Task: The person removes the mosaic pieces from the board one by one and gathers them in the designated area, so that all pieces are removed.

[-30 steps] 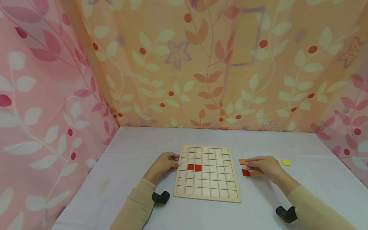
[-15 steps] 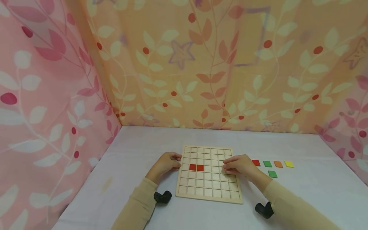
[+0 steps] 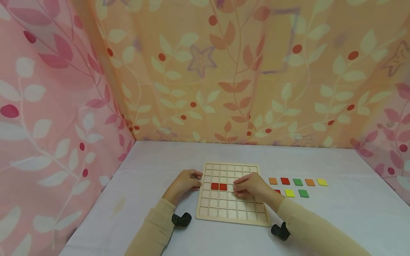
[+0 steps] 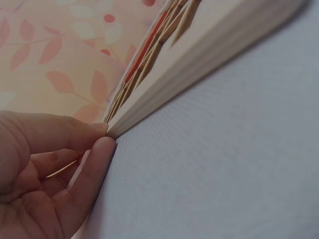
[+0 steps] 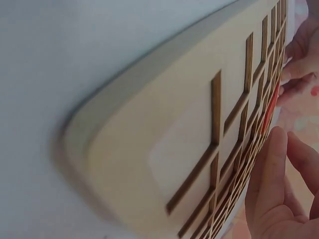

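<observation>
A pale wooden grid board (image 3: 223, 204) lies on the white-covered table, with two red square tiles (image 3: 219, 186) side by side in one row of its cells. My left hand (image 3: 184, 183) holds the board's left edge; in the left wrist view its fingertips (image 4: 102, 142) meet at the rim. Over the board's right half is my right hand (image 3: 251, 185), thumb and fingers close together just right of the red tiles. Whether a tile is between these fingertips is hidden in both the head view and the right wrist view.
Right of the board several loose tiles lie in two rows: orange (image 3: 272, 181), red (image 3: 285, 181), green (image 3: 298, 182) and yellow (image 3: 321, 182) ones among them. My right hand partly covers one red tile (image 3: 277, 191). Patterned cloth (image 3: 205, 89) hangs behind the table and at its sides.
My right hand has moved left from the loose tiles onto the board, close to the red tiles. The left hand stays at the board's left edge.
</observation>
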A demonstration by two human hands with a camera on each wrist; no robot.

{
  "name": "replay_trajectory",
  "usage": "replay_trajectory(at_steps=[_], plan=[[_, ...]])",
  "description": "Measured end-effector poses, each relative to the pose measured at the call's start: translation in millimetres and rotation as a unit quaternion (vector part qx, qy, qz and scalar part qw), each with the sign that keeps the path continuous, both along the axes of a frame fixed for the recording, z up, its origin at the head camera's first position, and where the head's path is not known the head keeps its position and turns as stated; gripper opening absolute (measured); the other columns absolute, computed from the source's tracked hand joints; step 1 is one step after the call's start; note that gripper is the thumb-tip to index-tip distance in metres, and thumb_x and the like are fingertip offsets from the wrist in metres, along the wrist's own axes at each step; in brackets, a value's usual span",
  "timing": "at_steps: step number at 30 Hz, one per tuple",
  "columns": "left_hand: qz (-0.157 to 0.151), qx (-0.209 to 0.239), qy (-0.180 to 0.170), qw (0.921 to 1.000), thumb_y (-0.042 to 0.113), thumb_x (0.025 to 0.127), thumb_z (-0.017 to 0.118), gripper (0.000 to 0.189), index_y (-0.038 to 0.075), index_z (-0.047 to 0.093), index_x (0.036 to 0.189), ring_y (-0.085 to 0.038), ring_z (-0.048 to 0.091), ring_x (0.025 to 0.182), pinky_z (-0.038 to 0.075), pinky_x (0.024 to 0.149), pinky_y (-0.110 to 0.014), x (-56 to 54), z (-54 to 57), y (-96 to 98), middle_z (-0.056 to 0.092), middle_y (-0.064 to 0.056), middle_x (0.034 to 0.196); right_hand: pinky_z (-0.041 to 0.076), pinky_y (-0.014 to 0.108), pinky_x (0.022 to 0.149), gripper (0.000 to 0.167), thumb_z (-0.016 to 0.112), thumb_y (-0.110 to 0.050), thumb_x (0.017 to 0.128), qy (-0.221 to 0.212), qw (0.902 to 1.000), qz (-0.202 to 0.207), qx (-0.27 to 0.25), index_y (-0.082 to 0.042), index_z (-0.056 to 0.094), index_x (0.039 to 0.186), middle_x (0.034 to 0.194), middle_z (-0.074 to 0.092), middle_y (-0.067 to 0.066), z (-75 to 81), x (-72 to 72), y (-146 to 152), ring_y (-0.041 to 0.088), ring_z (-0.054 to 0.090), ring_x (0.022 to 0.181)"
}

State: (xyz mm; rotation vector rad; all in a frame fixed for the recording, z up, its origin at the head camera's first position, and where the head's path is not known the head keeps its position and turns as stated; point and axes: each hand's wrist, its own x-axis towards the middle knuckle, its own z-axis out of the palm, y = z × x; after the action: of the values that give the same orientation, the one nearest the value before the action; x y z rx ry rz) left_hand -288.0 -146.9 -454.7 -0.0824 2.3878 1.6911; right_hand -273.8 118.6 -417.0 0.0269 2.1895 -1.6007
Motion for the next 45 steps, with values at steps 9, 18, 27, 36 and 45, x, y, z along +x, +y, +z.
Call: replay_trajectory(at_steps=[9,18,27,36,45], plan=[[-0.01,0.001,-0.001,0.9999,-0.01,0.081,0.069,0.039,-0.005,0.065,0.119,-0.014,0.062,0.077,0.06,0.068,-0.026,-3.8,-1.3,0.0,0.063,-0.013,0.106,0.062,0.026,0.063,0.03,0.075,0.001,0.083,0.003,0.9999,0.011,-0.006,0.012,0.069,0.11,0.082,0.075,0.008,-1.6,-1.8,-11,0.011,0.069,0.067],[-0.001,0.001,-0.003,1.0,-0.01,0.081,0.069,0.038,-0.004,0.065,0.118,-0.014,0.062,0.078,0.06,0.066,-0.027,-2.7,0.5,2.1,0.063,-0.012,0.104,0.061,0.025,0.062,0.028,0.074,0.003,0.082,-0.01,0.9999,0.008,-0.006,0.011,0.07,0.109,0.076,0.073,0.007,-3.2,-5.9,-19,0.011,0.068,0.063],[-0.017,0.004,0.007,0.9998,-0.009,0.082,0.069,0.036,-0.005,0.065,0.117,-0.014,0.063,0.077,0.06,0.067,-0.027,0.6,3.1,-1.4,0.063,-0.012,0.102,0.061,0.025,0.06,0.028,0.073,0.005,0.082,-0.013,0.9999,-0.002,0.001,0.01,0.07,0.109,0.077,0.073,0.007,-3.0,-6.1,-26,0.01,0.066,0.059],[-0.01,0.004,0.0,0.9999,-0.009,0.081,0.068,0.039,-0.005,0.065,0.119,-0.014,0.062,0.077,0.061,0.069,-0.027,-0.3,0.5,-1.9,0.063,-0.014,0.106,0.06,0.025,0.057,0.024,0.073,0.007,0.081,-0.014,0.9998,-0.012,-0.01,0.01,0.07,0.104,0.073,0.073,0.009,-6.7,-8.5,-28,0.011,0.065,0.055],[-0.009,0.003,0.0,1.0,-0.01,0.081,0.069,0.04,-0.005,0.065,0.12,-0.014,0.062,0.077,0.06,0.067,-0.027,-1.2,-1.2,-1.4,0.063,-0.013,0.106,0.061,0.027,0.057,0.019,0.073,0.005,0.082,-0.01,0.9993,-0.032,-0.013,0.01,0.071,0.1,0.074,0.073,0.008,-8.3,-10.9,-31,0.011,0.065,0.055]])
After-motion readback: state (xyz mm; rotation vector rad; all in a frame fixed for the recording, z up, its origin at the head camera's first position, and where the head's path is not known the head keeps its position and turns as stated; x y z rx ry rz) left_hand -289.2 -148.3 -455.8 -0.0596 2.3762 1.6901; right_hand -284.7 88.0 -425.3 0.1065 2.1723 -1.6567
